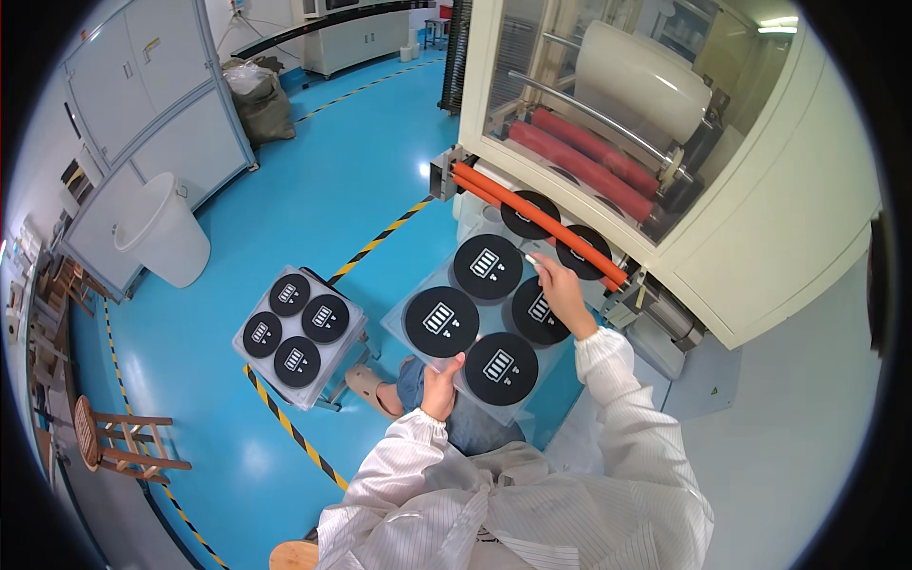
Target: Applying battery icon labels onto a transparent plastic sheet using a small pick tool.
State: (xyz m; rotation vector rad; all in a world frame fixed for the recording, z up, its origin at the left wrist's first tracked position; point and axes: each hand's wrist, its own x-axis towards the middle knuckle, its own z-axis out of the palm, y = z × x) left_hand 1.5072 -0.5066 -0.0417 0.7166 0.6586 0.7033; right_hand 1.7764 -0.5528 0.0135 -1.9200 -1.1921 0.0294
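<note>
A clear plastic sheet (486, 318) bearing several round black discs (442, 323) with white battery-like prints lies before me. My left hand (440, 388) grips its near edge, thumb on top beside the lower discs. My right hand (562, 296) is closed above the far right disc. A small pale slim thing (530, 256) sticks out from its fingers; its kind is too small to tell. Just beyond that hand, more black discs (530, 214) lie under the orange rollers (541, 223) of a large cream machine (480, 85).
To the left, a small stand carries a stack of clear sheets (313, 394) with black discs on top. Farther off are a white bin (163, 228), a wooden stool (123, 437) and grey cabinets (142, 85). Behind the machine's window sit red rollers (579, 166) and a white roll (641, 81).
</note>
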